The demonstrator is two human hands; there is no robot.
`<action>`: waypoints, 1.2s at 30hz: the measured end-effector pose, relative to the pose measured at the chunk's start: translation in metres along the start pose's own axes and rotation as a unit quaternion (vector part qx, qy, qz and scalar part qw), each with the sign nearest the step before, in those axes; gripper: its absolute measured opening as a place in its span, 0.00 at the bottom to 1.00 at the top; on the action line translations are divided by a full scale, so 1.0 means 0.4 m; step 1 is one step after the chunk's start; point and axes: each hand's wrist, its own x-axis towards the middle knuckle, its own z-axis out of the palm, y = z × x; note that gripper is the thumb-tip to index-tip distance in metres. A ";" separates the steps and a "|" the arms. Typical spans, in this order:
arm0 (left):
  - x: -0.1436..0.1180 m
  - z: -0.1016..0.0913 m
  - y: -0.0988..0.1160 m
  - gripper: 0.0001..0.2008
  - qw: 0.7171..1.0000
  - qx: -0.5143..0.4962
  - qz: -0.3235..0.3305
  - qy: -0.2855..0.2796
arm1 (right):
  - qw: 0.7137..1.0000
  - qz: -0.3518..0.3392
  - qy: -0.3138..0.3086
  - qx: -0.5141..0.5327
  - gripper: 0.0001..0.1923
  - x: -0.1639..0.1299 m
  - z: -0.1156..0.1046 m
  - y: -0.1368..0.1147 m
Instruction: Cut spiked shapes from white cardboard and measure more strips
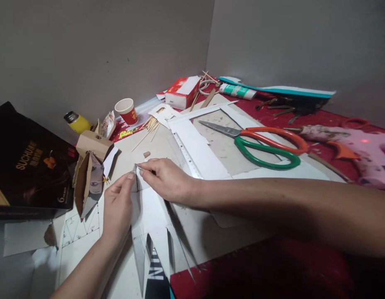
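A white card cut-out (153,214) with long pointed strips stands between my hands, its points hanging toward me. My left hand (119,201) pinches its upper left edge between thumb and fingers. My right hand (165,178) is closed at the same top corner, thumb and forefinger pressed together on the card's edge. The two sets of fingertips almost touch. Just beyond them lies a small brown piece (146,154). To the right, scissors (267,145) with one orange and one green handle rest on white card strips (198,145), blades pointing left.
A pink glue gun (357,145) lies far right. Behind are a red paper cup (126,111), thin wooden sticks (152,124), a red-and-white box (182,92) and a white-green tube (237,91). On the left stand a dark box (30,166), a yellow bottle (77,122) and folded cardboard (91,166).
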 end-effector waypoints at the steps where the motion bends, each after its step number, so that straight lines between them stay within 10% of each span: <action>1: 0.000 0.000 -0.001 0.11 1.000 0.001 -0.003 0.002 | 1.000 0.003 -0.001 -0.003 0.13 0.000 0.000 0.001; 36: -0.020 0.007 0.019 0.12 0.997 0.036 0.069 -0.003 | 0.989 -0.015 0.002 0.145 0.18 0.011 -0.004 0.009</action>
